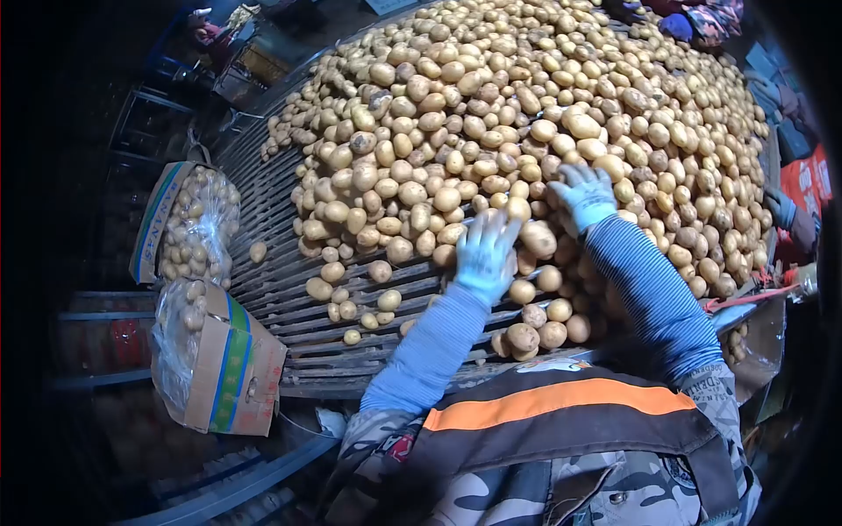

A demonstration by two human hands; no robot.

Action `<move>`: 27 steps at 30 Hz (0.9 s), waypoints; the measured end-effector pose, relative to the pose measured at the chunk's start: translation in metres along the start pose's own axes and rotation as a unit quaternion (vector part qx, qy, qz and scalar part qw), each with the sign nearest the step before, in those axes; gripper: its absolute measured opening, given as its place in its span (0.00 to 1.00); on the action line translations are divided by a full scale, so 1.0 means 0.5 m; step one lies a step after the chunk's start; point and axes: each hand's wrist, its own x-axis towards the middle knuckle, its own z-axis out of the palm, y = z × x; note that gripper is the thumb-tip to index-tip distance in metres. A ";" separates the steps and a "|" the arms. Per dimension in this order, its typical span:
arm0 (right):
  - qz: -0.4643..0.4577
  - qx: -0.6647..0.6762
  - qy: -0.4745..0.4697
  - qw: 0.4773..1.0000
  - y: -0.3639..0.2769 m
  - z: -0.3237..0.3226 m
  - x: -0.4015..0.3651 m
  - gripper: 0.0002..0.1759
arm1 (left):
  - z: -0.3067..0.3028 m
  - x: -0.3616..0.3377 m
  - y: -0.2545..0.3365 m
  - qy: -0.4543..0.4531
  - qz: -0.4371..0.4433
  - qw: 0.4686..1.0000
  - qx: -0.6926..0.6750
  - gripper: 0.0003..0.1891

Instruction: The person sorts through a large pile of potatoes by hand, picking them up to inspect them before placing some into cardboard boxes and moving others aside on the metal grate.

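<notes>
A broad heap of potatoes (412, 131) covers most of the dark slatted table (263, 202). My left hand (487, 254), in a light blue glove, reaches over the near part of the heap, fingers spread and touching potatoes. Farther right and a bit deeper in, my right hand (586, 197) wears a matching glove. Its fingers are apart and slightly bent over the potatoes; its palm side is hidden. Between the two hands lies a slightly blurred potato (538, 238), held by neither as far as I see. Closer to my body sits a small cluster of potatoes (524, 337).
On the left stand two cardboard boxes lined with clear plastic and filled with potatoes, a nearer box (230, 364) and a farther box (162, 219). Other people's gloved hands (779, 206) and sleeves show along the right edge. A blue metal rail (237, 491) runs at lower left.
</notes>
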 end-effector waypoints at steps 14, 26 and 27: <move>0.040 0.154 0.132 0.978 0.031 -0.081 -0.069 0.25 | -0.102 0.124 -0.276 0.019 -0.408 0.903 0.130 0.27; -0.077 0.219 0.014 0.973 -0.086 -0.016 -0.144 0.33 | -0.023 0.057 0.037 -0.066 -0.138 0.959 -0.237 0.37; -0.080 0.202 0.047 0.975 -0.084 -0.002 -0.150 0.32 | -0.049 0.036 0.021 -0.064 -0.138 0.952 -0.267 0.36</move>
